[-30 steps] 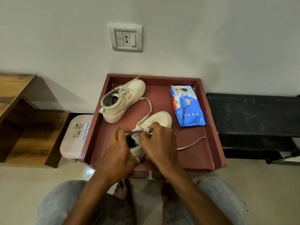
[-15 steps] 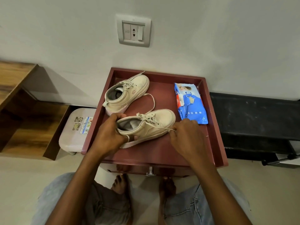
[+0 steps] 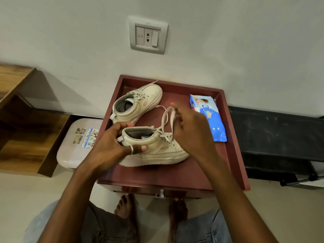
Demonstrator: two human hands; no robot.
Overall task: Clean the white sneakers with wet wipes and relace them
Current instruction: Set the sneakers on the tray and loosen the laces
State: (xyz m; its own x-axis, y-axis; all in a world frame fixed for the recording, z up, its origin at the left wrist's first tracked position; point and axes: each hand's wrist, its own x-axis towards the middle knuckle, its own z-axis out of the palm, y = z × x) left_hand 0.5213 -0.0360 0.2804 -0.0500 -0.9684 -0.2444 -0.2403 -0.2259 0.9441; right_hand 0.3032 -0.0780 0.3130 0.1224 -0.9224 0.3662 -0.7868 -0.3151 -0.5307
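Two white sneakers lie on a dark red table top. The near sneaker (image 3: 157, 151) lies on its side with its toe to the right; my left hand (image 3: 112, 148) grips its heel. My right hand (image 3: 191, 132) pinches that shoe's white lace (image 3: 166, 120) and holds it up above the eyelets. The far sneaker (image 3: 138, 104) stands behind, laced, with its toe toward the wall. A blue pack of wet wipes (image 3: 208, 118) lies flat at the right, partly behind my right hand.
The red table (image 3: 175, 176) has a raised rim and a drawer knob (image 3: 162, 193) at the front. A pale plastic stool (image 3: 77, 144) stands to its left, a wooden shelf (image 3: 21, 120) beyond. A black bench (image 3: 280, 137) lies on the right. My knees and bare feet are below.
My right hand has risen from the table beside the toe, drawing the lace up in a loop. The near sneaker has tipped more onto its side. My left hand keeps hold of the heel.
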